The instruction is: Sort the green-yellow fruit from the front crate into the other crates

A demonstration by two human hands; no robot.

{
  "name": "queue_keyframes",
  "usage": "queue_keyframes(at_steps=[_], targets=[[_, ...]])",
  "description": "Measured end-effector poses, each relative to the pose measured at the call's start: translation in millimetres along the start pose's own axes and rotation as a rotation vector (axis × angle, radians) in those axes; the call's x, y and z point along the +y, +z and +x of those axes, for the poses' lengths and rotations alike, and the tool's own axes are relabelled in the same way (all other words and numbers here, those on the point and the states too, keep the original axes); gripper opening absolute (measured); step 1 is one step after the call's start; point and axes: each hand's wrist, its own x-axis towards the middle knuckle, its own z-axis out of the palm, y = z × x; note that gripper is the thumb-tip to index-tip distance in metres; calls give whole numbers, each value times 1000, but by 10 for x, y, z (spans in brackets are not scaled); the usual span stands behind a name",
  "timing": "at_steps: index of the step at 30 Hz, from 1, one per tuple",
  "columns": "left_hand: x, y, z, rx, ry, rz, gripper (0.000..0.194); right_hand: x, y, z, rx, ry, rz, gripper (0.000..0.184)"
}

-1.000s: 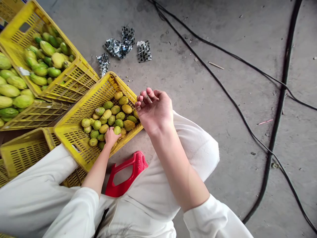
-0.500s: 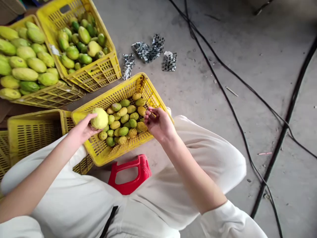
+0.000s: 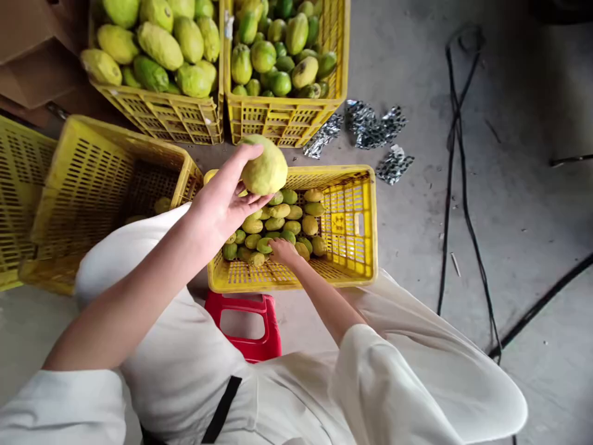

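My left hand [image 3: 222,201] is raised over the near crate's left side, its thumb and fingers closed around a big pale yellow-green lemon [image 3: 266,167]. Down inside that yellow crate [image 3: 349,213], my right hand [image 3: 283,252] has its fingers curled against a small green lemon [image 3: 264,245]. The fingertips are partly hidden, but they appear to grip it. Several small green and yellow lemons [image 3: 279,211] lie around the right hand on the crate's bottom, some of them behind the left hand.
Two yellow crates [image 3: 287,114] heaped with larger fruit stand beyond. At left is another crate [image 3: 83,179] with a few lemons, beside cardboard [image 3: 41,68]. A red stool [image 3: 273,330] sits between my legs. Crumpled foil [image 3: 373,127] and black cables [image 3: 456,117] lie on the floor.
My left hand has picked a big lemon from the near crate and lifted it. My right hand, raised and empty at first, has lowered among the lemons. The view has turned leftward.
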Motion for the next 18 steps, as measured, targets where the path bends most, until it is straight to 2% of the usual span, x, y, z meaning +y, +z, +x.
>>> queue_keyframes(at_steps=[2, 4, 10, 14, 18], targets=[[100, -31, 2, -23, 18, -86, 19, -41, 103, 99, -47, 1, -132, 42], [190, -52, 9, -50, 34, -149, 22, -54, 200, 146, -54, -21, -236, 44], [385, -71, 4, -43, -20, -199, 28, -44, 366, 219, -28, -90, -419, 66], [515, -52, 17, -52, -62, -204, 25, -33, 413, 269, -12, -93, -456, 60], [647, -49, 28, -55, -109, -226, 30, -64, 392, 310, 57, 10, -453, 58]])
